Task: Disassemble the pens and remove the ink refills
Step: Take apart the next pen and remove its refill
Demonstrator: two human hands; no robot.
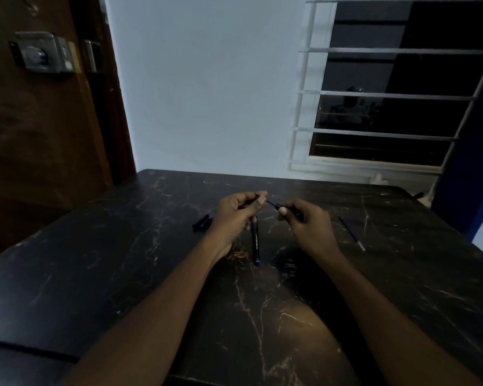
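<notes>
Above desk (pixel 101 263): left hand (pixel 236 215) pinching refill (pixel 271 203), right hand (pixel 307 224) clamped on barrel (pixel 293 210). Pull straight apart (bending risks snapping). Spare refill (pixel 351 233), pen (pixel 256 240), caps (pixel 201 222) lie nearby.

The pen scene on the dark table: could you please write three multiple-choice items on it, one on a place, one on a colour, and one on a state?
1. Where does the loose refill lie?
A. On the table to the right of the right hand
B. On the window sill
C. Under the left hand

2. What colour is the tip of the black pen lying between the hands?
A. Red
B. Blue
C. Yellow

3. What state is the held pen in?
A. Lying untouched
B. Capped in one hand
C. Held at both ends, a thin blue stretch showing between the hands

Answers: 1 A, it lies alone on the marble right of that hand. 2 B, its near end shows blue. 3 C, each hand pinches one end.
</notes>
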